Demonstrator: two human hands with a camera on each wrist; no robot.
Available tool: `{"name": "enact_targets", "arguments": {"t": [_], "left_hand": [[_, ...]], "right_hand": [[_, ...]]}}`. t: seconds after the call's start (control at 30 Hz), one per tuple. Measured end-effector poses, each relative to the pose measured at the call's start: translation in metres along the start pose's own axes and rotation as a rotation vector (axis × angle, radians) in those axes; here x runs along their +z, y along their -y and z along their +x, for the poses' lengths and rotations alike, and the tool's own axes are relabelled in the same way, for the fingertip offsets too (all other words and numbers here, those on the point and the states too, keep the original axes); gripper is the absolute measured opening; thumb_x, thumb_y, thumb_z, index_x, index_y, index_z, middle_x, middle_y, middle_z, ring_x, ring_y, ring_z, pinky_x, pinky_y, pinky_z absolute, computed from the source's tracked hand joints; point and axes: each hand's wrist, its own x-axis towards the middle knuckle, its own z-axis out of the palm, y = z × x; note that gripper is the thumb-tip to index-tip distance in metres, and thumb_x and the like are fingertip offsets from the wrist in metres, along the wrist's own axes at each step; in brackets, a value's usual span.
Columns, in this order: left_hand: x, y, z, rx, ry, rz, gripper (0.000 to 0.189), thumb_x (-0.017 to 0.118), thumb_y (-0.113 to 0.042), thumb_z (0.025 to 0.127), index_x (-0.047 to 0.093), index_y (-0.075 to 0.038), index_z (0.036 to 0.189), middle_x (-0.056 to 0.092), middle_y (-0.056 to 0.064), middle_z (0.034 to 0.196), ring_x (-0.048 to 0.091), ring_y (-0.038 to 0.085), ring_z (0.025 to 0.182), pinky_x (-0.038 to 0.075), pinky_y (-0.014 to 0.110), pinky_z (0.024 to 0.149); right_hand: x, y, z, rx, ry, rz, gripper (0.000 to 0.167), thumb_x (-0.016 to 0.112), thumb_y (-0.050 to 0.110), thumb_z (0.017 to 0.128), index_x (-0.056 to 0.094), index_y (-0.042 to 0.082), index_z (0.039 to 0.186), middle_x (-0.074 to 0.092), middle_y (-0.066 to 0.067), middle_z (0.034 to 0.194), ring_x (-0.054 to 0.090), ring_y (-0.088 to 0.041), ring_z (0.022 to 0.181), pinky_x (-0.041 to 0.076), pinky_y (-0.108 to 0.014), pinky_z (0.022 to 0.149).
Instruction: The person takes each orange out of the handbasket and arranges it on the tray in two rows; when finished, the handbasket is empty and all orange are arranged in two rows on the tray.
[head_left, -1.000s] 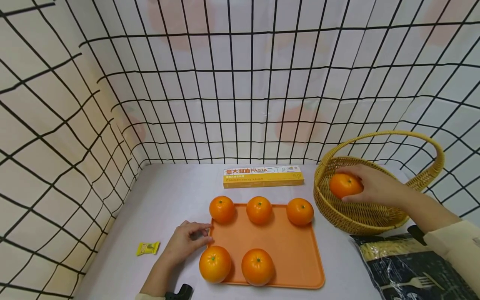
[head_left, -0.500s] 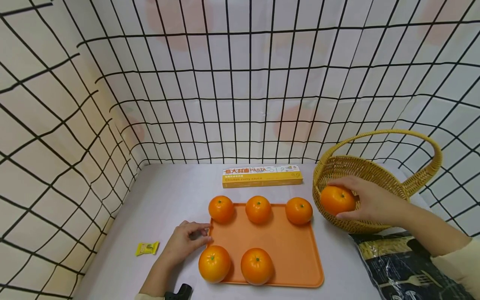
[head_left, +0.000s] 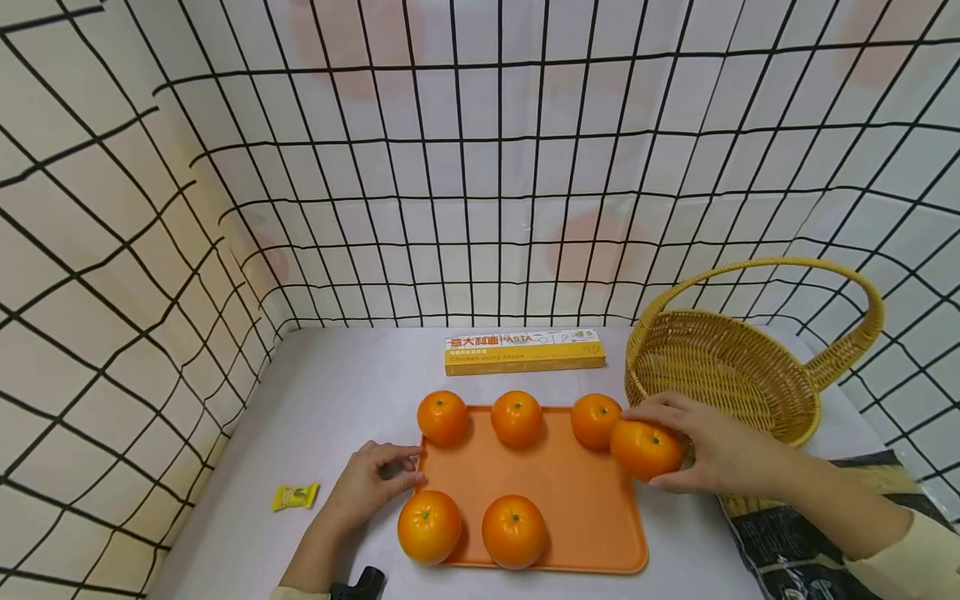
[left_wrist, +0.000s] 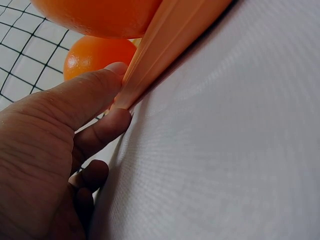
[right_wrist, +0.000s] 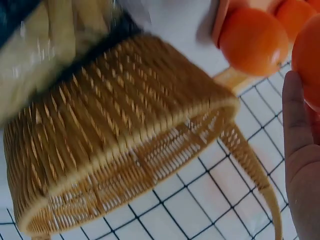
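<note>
My right hand (head_left: 701,446) grips an orange (head_left: 647,450), thumb below and fingers over the top, at the right edge of an orange tray (head_left: 577,500). In the right wrist view that held orange (right_wrist: 307,60) shows at the right edge by a finger. My left hand (head_left: 377,479) holds the tray's left rim between thumb and fingertip; in the left wrist view the thumb (left_wrist: 95,90) lies against the tray wall (left_wrist: 155,47). Three oranges stand along the tray's back, among them the back-right one (head_left: 595,419) beside the held orange. Two more, including a front-left orange (head_left: 429,527), stand along its front.
A wicker basket (head_left: 720,358) with a tall handle stands at the right. Before it lies a dark bag of pasta (head_left: 795,533), partly under the right forearm. A yellow pasta box (head_left: 525,354) lies behind the tray, a small yellow packet (head_left: 295,497) at left. Black wire grid (head_left: 502,192) encloses the table.
My right hand has carried the orange out of the basket, leftward and toward me, to the tray's right edge. My left hand stays at the tray's rim.
</note>
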Motion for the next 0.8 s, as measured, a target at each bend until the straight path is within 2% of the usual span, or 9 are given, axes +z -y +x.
{"name": "enact_targets", "arguments": {"t": [0.2,0.47,0.6,0.7,0.8], "left_hand": [[0.0,0.001,0.0,0.007,-0.002,-0.003,0.032,0.087,-0.04,0.08,0.078,-0.035,0.11,0.066,-0.019,0.085,0.047,0.012,0.089,0.039,0.027,0.077],[0.0,0.001,0.0,0.011,-0.009,-0.004,0.033,0.087,-0.039,0.079,0.078,-0.034,0.11,0.066,-0.02,0.085,0.048,0.012,0.09,0.039,0.027,0.078],[0.0,0.001,0.0,0.01,-0.013,-0.005,0.033,0.088,-0.039,0.079,0.078,-0.034,0.11,0.066,-0.02,0.085,0.048,0.012,0.089,0.039,0.027,0.078],[0.0,0.001,0.0,0.009,-0.011,-0.006,0.033,0.088,-0.038,0.079,0.078,-0.035,0.11,0.066,-0.02,0.085,0.048,0.012,0.089,0.039,0.028,0.078],[0.001,0.001,-0.001,0.01,-0.01,-0.01,0.032,0.088,-0.038,0.079,0.078,-0.035,0.11,0.065,-0.02,0.085,0.048,0.012,0.09,0.038,0.028,0.079]], "right_hand": [[0.021,0.002,-0.004,0.018,0.075,0.004,0.08,0.084,0.062,0.074,0.056,0.031,0.142,0.056,0.006,0.136,0.059,-0.013,0.112,0.056,-0.039,0.09],[0.049,0.003,-0.012,-0.047,0.149,0.156,0.074,0.085,0.054,0.077,0.054,0.032,0.14,0.054,0.012,0.136,0.056,-0.003,0.112,0.054,-0.029,0.09],[0.062,0.007,-0.014,-0.042,0.194,0.153,0.077,0.085,0.057,0.074,0.054,0.033,0.14,0.054,0.014,0.135,0.056,-0.004,0.113,0.053,-0.033,0.093],[0.07,0.009,-0.015,-0.036,0.218,0.126,0.078,0.084,0.062,0.073,0.055,0.033,0.14,0.054,0.014,0.136,0.058,-0.014,0.121,0.053,-0.044,0.099],[0.076,0.01,-0.018,-0.062,0.206,0.096,0.077,0.083,0.064,0.073,0.056,0.032,0.138,0.055,0.014,0.136,0.058,-0.023,0.128,0.051,-0.049,0.103]]}}
